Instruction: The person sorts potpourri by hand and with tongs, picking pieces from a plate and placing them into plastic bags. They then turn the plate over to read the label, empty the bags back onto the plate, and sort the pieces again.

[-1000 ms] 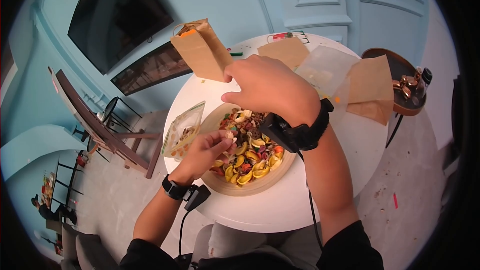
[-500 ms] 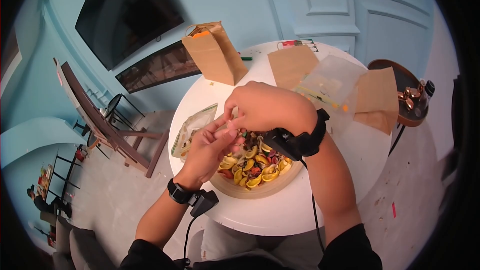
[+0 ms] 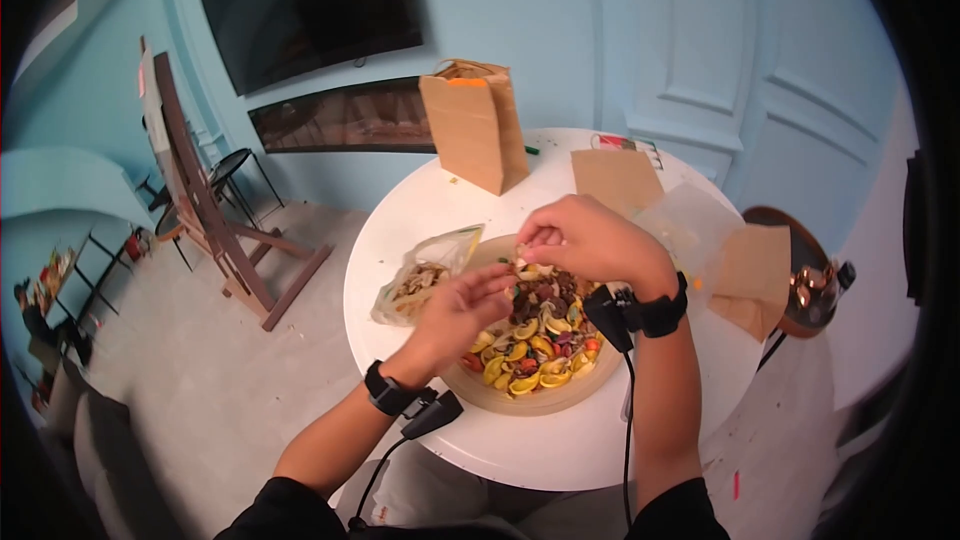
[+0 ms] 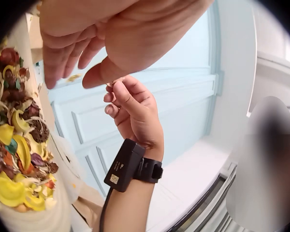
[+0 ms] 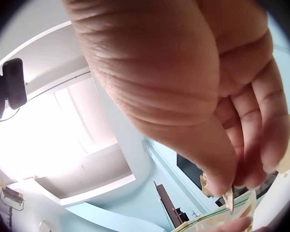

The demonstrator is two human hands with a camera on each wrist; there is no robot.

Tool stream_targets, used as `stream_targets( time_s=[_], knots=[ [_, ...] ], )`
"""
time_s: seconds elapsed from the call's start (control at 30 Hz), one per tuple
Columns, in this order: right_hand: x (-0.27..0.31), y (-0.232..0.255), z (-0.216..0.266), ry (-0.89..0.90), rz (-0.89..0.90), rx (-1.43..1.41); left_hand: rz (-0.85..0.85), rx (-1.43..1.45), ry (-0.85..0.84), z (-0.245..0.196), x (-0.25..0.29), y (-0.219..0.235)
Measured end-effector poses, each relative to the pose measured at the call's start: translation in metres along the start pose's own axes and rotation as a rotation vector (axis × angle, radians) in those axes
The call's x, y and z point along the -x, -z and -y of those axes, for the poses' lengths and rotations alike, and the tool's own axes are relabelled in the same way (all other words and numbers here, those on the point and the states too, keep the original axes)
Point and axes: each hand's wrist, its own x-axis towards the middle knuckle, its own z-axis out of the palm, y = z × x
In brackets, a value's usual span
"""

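My right hand is over the far rim of a round wooden bowl, pinching a small pale dried piece between thumb and fingertips. Beside it, at the bowl's left, my left hand has its fingers extended, with nothing visible in its grasp. Potpourri fills the bowl: yellow curled slices, brown cones, red and orange bits. Left of the bowl stands an open clear zip bag with pale dried pieces inside. In the left wrist view the right hand shows beneath the left palm.
A brown paper bag stands at the back of the white round table. Flat kraft paper bags and a translucent bag lie to the right. A small side table holds copper-coloured objects. An easel stands at the left.
The hands came together over the bowl and then parted slightly. The right hand now holds the pale piece that was in the left fingers, which have straightened. The head view has shifted.
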Motion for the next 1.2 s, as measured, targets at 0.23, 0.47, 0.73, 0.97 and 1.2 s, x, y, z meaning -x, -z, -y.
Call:
stream_targets(
  time_s=[0.23,0.47,0.73,0.97,1.2],
  knots=[
    [-0.024,-0.060,0.015,-0.090,-0.185,0.024,0.023,-0.052,-0.133,0.013,0.041,-0.002],
    [-0.042,-0.087,0.031,-0.003,-0.371,0.375,-0.129,-0.278,-0.337,0.031,0.075,0.001],
    [0.049,-0.061,0.019,-0.336,-0.235,0.449,-0.303,-0.806,-0.662,0.052,0.096,0.029],
    [0.076,-0.072,0.014,-0.412,-0.133,0.407,-0.235,-0.873,-0.654,0.064,0.092,0.043],
    [0.067,-0.068,0.004,-0.396,-0.071,0.592,-0.213,-0.834,-0.738,0.068,0.085,0.048]
  ],
)
